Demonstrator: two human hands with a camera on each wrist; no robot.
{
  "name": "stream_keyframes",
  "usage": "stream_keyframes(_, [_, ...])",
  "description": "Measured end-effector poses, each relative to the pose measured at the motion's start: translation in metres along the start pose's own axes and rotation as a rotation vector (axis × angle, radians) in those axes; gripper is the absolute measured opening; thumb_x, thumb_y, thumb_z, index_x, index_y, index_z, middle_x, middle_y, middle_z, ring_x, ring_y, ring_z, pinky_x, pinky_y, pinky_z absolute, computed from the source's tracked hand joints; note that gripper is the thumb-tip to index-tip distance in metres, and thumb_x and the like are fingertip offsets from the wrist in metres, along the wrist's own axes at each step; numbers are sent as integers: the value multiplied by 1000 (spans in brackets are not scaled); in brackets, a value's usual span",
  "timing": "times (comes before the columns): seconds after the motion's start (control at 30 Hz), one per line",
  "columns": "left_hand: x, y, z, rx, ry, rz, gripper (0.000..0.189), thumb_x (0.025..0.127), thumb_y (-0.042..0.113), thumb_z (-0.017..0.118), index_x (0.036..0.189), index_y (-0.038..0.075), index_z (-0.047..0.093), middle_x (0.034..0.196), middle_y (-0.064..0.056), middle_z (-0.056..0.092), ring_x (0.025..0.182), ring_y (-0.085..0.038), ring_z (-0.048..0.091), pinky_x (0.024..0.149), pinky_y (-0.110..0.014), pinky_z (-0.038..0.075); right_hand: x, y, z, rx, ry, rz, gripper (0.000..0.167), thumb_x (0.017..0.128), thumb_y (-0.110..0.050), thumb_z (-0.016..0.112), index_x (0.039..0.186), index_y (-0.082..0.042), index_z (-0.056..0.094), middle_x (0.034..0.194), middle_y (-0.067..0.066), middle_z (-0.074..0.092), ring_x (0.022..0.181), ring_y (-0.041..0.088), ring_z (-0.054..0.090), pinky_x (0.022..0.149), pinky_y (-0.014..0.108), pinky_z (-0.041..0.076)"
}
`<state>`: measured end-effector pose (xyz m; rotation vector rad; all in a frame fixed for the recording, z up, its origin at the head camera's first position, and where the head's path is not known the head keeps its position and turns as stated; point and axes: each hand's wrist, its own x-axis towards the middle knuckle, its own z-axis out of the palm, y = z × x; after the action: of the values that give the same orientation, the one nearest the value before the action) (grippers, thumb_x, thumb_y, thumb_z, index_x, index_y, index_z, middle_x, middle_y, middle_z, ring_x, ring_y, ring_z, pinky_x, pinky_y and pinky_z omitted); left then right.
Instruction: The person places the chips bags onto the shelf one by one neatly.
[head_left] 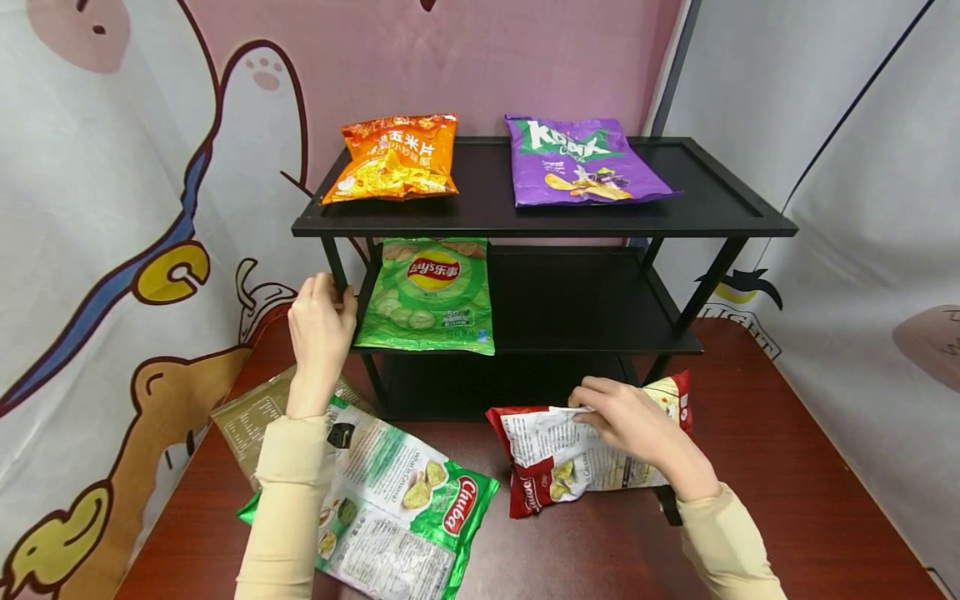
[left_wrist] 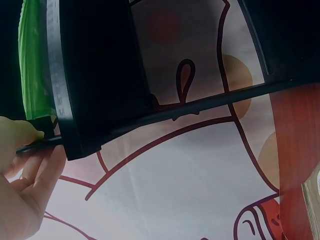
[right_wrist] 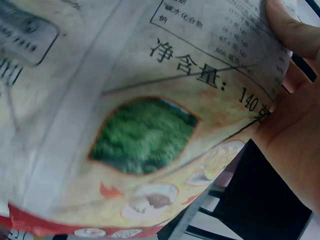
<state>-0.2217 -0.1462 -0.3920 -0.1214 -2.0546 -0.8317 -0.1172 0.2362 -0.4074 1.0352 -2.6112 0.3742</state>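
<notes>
Tabletop (head_left: 592,550) beneath; right grip (head_left: 636,423) pinches the red bag (head_left: 577,461), long axis crosswise below it; left grip (head_left: 321,327) holds rack post (head_left: 332,260).

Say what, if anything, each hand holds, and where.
Left hand: the rack's left front post, above the middle shelf. Right hand: the red bag, by its upper edge.

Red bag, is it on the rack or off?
Off: the head view shows the right hand gripping the red bag in front of the rack.
</notes>
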Motion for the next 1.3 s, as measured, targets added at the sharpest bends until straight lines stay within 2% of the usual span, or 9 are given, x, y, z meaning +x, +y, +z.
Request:
stream_keyframes(0.27, [0,0,0,-6,2,5,14,84,6,62,78,-5,55,71,-21,54,64,-40,57,59,-48,45,-5,-8,-9,-27,20,8,20,73,-10,78,81,-20,63,75,-12,54,59,-5,42,53,13,38])
stream_keyframes(0.53, [0,1,0,-5,-3,0,16,84,6,62,78,-5,54,71,-21,54,65,-40,57,59,-49,45,-9,-4,-9,-109,123,1,20,72,-6,75,81,-18,63,77,-10,56,60,-1,47,50,17,40])
stream_keyframes(0.63, [0,1,0,-4,-5,-1,15,84,6,62,78,-5,54,71,-21,54,65,-41,57,60,-49,45,-10,-2,-9,-104,125,23,20,72,-4,74,81,-18,63,78,-10,56,60,-1,48,51,19,42])
stream_keyframes(0.73, [-1,1,0,-6,-6,-2,15,84,6,62,78,-5,55,72,-21,54,65,-40,57,60,-48,45,-12,-5,-15,-42,31,80,22,73,-5,74,79,-22,61,76,-13,54,61,-3,47,54,18,42])
stream_keyframes(0.87, [0,1,0,-7,-8,-6,15,85,6,62,79,-6,55,72,-22,55,66,-40,57,61,-48,46,-13,-12,-27,93,-159,149,27,75,-4,71,75,-27,56,72,-18,49,62,-4,43,55,16,38])
stream_keyframes(1.13, [0,1,-1,0,-11,-8,15,84,7,62,80,-6,56,74,-22,56,67,-41,58,62,-49,45,-18,-26,-31,279,-432,158,30,67,2,66,69,-27,57,68,-19,48,59,-4,41,52,15,35])
stream_keyframes(1.3, [0,2,-2,2,-17,-12,15,85,7,62,80,-5,56,73,-21,55,66,-40,57,60,-49,45,-23,-29,-21,351,-604,199,25,66,-5,72,72,-25,59,68,-14,51,62,-3,42,54,16,36])
